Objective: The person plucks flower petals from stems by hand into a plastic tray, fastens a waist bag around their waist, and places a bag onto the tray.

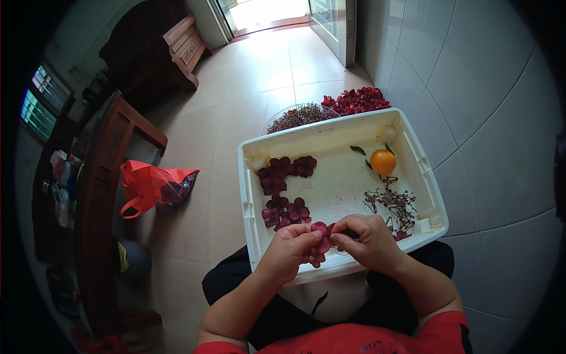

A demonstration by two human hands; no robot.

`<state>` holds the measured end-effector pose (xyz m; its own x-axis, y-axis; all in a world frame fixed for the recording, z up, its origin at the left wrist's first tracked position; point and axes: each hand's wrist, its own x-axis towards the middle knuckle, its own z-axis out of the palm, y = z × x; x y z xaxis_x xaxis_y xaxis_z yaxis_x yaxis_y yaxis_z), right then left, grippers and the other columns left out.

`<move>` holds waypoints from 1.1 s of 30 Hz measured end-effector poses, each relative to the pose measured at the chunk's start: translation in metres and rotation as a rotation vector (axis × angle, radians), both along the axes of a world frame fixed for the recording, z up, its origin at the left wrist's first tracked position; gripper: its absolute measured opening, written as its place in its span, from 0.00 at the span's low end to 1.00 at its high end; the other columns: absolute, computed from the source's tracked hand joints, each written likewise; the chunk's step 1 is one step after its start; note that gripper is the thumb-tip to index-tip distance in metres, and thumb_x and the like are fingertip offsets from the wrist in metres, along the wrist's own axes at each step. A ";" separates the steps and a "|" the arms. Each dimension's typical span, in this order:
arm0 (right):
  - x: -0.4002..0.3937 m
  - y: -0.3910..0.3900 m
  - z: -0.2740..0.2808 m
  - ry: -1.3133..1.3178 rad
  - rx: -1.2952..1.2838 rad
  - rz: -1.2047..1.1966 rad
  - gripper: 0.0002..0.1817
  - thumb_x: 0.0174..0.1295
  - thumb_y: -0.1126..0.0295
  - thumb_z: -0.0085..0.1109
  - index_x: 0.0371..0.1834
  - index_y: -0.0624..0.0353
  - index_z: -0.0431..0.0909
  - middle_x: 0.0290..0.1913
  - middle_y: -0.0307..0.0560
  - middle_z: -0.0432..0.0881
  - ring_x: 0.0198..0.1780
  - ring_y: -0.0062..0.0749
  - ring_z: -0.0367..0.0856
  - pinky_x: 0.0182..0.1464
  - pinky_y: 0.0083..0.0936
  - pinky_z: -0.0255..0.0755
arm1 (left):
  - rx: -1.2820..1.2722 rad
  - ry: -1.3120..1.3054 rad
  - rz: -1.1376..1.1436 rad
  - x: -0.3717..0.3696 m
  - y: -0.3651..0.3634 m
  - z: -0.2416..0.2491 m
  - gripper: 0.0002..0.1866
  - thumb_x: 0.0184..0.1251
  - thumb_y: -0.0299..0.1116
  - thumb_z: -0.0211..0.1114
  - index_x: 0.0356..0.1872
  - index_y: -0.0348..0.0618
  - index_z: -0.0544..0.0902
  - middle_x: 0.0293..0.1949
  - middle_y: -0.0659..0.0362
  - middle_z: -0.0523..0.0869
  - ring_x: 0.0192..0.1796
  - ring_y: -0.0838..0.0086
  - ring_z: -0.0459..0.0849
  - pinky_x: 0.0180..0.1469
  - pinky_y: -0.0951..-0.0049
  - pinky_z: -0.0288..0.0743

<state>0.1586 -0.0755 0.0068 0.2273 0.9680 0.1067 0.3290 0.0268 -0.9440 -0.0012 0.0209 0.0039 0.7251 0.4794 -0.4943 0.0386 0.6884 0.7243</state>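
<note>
Over the near edge of a white plastic bin (325,274), my left hand (289,251) pinches a dark pink flower (321,237) between thumb and fingers. My right hand (367,241) is closed on the flower's right side, its fingertips touching the petals. Several dark red flowers (285,171) lie flat along the bin's left side. Thin brown stems (399,205) are heaped at the right, with an orange fruit (382,161) and green leaves (357,150) farther back. A small dark red piece (402,235) shows beside my right hand.
Beyond the bin stand a wire basket of brown stems (300,117) and a pile of red flowers (358,101). A red plastic bag (147,182) sits on the tiled floor at left, near a wooden table (112,138). A tiled wall (471,76) rises at right.
</note>
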 end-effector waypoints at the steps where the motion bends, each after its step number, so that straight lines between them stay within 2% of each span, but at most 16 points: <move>1: 0.000 0.000 -0.002 -0.090 0.040 0.006 0.02 0.53 0.79 0.61 0.28 0.65 0.80 0.23 0.43 0.81 0.21 0.22 0.76 0.23 0.14 0.67 | 0.024 0.014 0.006 0.000 0.000 0.001 0.07 0.66 0.26 0.58 0.37 0.32 0.81 0.26 0.54 0.83 0.21 0.75 0.78 0.25 0.78 0.74; 3: -0.001 0.001 -0.005 -0.180 0.081 0.013 0.02 0.52 0.78 0.61 0.29 0.64 0.80 0.24 0.44 0.81 0.21 0.24 0.76 0.22 0.15 0.67 | 0.048 0.028 0.012 0.000 -0.001 0.003 0.07 0.66 0.26 0.58 0.36 0.32 0.81 0.26 0.53 0.83 0.22 0.74 0.78 0.25 0.77 0.75; 7: -0.007 0.000 -0.012 -0.571 0.249 -0.032 0.03 0.52 0.78 0.59 0.29 0.61 0.76 0.26 0.44 0.78 0.20 0.29 0.73 0.22 0.20 0.67 | 0.191 0.058 0.006 0.001 -0.004 0.004 0.06 0.66 0.25 0.58 0.36 0.32 0.81 0.26 0.53 0.84 0.23 0.76 0.78 0.26 0.80 0.74; 8: -0.009 0.000 -0.014 -0.573 0.248 -0.032 0.03 0.52 0.78 0.59 0.29 0.61 0.76 0.26 0.44 0.78 0.20 0.29 0.73 0.22 0.20 0.67 | 0.190 0.056 0.005 0.000 -0.004 0.004 0.06 0.66 0.25 0.58 0.36 0.32 0.81 0.26 0.53 0.84 0.23 0.76 0.78 0.26 0.80 0.74; 12: -0.017 0.000 -0.021 -0.798 0.215 -0.044 0.05 0.52 0.78 0.57 0.29 0.58 0.72 0.27 0.43 0.74 0.20 0.32 0.71 0.22 0.23 0.66 | 0.536 0.108 -0.023 0.001 -0.010 0.004 0.07 0.65 0.27 0.58 0.35 0.34 0.82 0.26 0.58 0.84 0.22 0.79 0.75 0.25 0.81 0.69; 13: -0.017 0.001 -0.021 -0.798 0.215 -0.043 0.05 0.52 0.78 0.57 0.29 0.58 0.72 0.27 0.43 0.74 0.20 0.32 0.71 0.22 0.23 0.66 | 0.536 0.107 -0.022 0.001 -0.012 0.004 0.07 0.65 0.27 0.58 0.35 0.34 0.82 0.26 0.58 0.84 0.22 0.79 0.75 0.25 0.81 0.69; 17: -0.021 0.003 -0.021 -0.842 0.293 -0.064 0.05 0.51 0.78 0.57 0.29 0.58 0.71 0.26 0.43 0.73 0.19 0.32 0.69 0.22 0.23 0.66 | 0.995 0.254 -0.085 -0.001 -0.017 0.004 0.05 0.63 0.21 0.57 0.35 0.30 0.81 0.26 0.57 0.84 0.24 0.79 0.75 0.27 0.83 0.70; 28: -0.027 0.005 -0.036 -0.865 0.303 -0.072 0.05 0.49 0.78 0.56 0.27 0.58 0.70 0.26 0.44 0.72 0.19 0.31 0.69 0.23 0.23 0.66 | 1.160 0.273 -0.045 0.001 -0.019 -0.005 0.05 0.62 0.20 0.57 0.35 0.30 0.81 0.27 0.57 0.84 0.24 0.79 0.75 0.27 0.83 0.70; 33: -0.025 0.007 -0.032 -0.836 0.298 -0.091 0.05 0.49 0.78 0.55 0.27 0.58 0.69 0.25 0.44 0.72 0.20 0.32 0.68 0.23 0.23 0.66 | 1.181 0.227 0.015 0.004 -0.020 -0.005 0.04 0.59 0.21 0.58 0.32 0.34 0.81 0.25 0.56 0.84 0.21 0.71 0.75 0.25 0.75 0.69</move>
